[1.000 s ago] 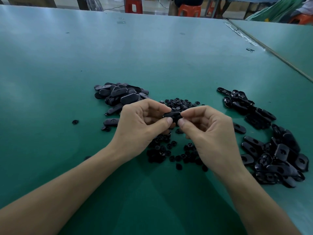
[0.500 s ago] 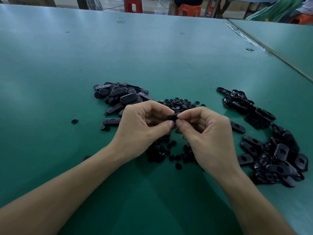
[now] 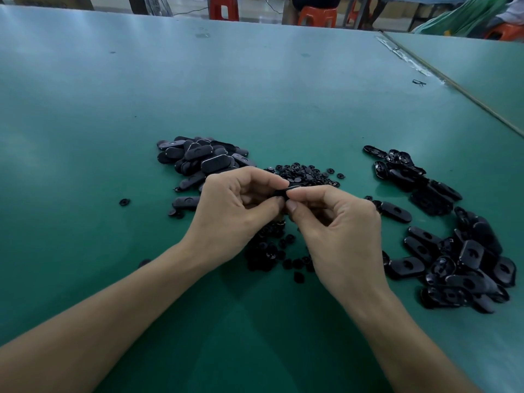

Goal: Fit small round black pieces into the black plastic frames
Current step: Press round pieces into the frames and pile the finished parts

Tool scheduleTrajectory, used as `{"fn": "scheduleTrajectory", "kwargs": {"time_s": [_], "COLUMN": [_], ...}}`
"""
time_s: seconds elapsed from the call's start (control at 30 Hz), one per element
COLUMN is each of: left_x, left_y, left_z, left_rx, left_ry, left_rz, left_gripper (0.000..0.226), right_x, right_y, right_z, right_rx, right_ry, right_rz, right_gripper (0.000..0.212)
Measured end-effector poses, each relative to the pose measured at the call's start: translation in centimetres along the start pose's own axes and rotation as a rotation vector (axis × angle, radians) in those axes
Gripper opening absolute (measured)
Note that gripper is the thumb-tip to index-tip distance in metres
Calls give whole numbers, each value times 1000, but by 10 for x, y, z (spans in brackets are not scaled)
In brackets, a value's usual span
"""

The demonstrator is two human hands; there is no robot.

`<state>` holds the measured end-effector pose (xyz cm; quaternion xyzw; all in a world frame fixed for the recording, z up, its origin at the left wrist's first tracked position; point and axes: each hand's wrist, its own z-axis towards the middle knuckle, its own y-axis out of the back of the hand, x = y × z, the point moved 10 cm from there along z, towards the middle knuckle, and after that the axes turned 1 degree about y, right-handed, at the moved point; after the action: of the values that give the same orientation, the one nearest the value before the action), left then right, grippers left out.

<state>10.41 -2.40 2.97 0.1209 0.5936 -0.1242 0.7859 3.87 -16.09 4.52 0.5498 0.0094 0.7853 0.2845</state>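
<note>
- Big teal-green bench (image 3: 255, 80) fills pretty much the whole shot, with soft pale glare on its far left.
- A second green bench (image 3: 482, 69) butts up on the right, with scruffy clear tape (image 3: 405, 58) along the join.
- Past the far edge: a red stool (image 3: 224, 8), an orange stool (image 3: 317, 15), a fan (image 3: 157, 5) and pale floor (image 3: 255, 7).
- Green sheeting (image 3: 459, 18) is bunched up top right.

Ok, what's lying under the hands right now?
A scatter of small round black pieces on the green table, below the left hand and right hand. Both pinch one black frame. The hands cover how far that scatter runs.
</note>
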Motion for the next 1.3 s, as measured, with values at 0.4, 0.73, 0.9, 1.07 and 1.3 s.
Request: {"fn": "scheduleTrajectory", "kwargs": {"time_s": [0.4,0.73,0.9,1.07,1.3], "left_x": [3,4,9,11,9], "left_y": [1,-6,-8,-10,-12], "left_z": [2,1,1,1,2], "left_rx": [-11,67,77,100,95], "left_ry": [38,45,80,87,83], "left_rz": [-6,-32,-47,-32,-11], "left_gripper": [20,28,26,28,28], "right_x": [-9,-14,-18,-20,-18], "right_y": [0,5,7,8,9], "right_z": [5,13,13,14,14], "right_rx": [70,172,218,244,201], "right_ry": [-51,-67,-88,-94,-112], "right_rz": [100,80,38,-9,-53], "right_gripper": [22,22,13,14,12]}}
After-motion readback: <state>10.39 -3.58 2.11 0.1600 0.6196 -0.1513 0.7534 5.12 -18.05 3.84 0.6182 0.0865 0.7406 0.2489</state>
